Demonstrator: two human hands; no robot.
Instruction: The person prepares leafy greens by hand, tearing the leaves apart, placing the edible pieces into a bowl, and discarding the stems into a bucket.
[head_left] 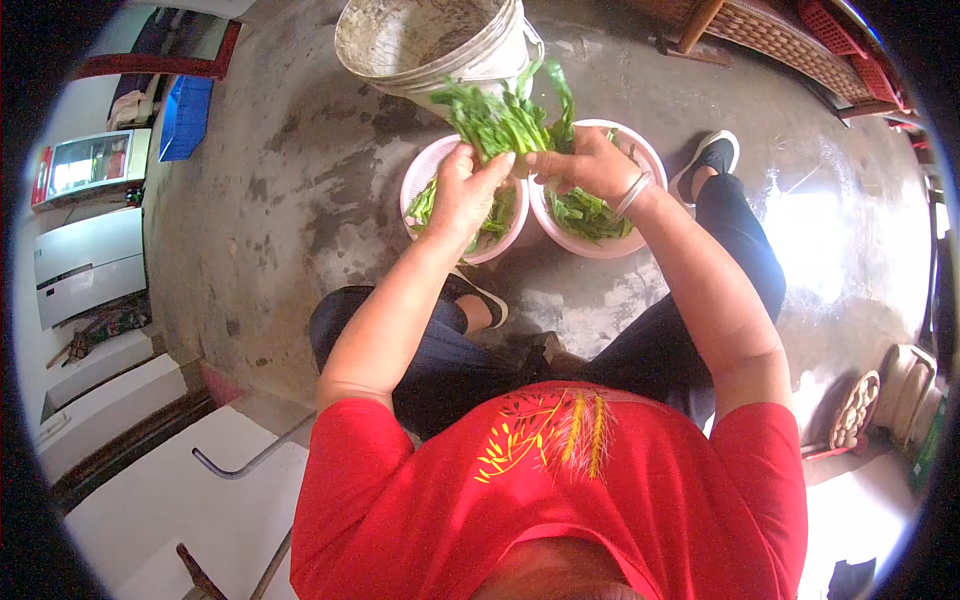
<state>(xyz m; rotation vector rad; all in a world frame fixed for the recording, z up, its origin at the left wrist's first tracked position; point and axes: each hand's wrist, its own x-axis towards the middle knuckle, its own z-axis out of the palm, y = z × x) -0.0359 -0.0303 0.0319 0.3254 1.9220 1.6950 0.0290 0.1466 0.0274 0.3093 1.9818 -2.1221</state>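
Note:
My left hand is closed around a bunch of leafy greens, whose leaves fan out away from me. Close beside it, my right hand, with a bracelet at the wrist, pinches at the stem end of the same bunch. Under my left hand stands a pink basket with some greens in it. A second pink basket, also holding greens, is under my right hand. Both hands are above the baskets and partly hide them.
A dirty white bucket stands just beyond the baskets. My shoes flank the baskets on the concrete floor. A blue crate is at far left, and a woven chair is at upper right.

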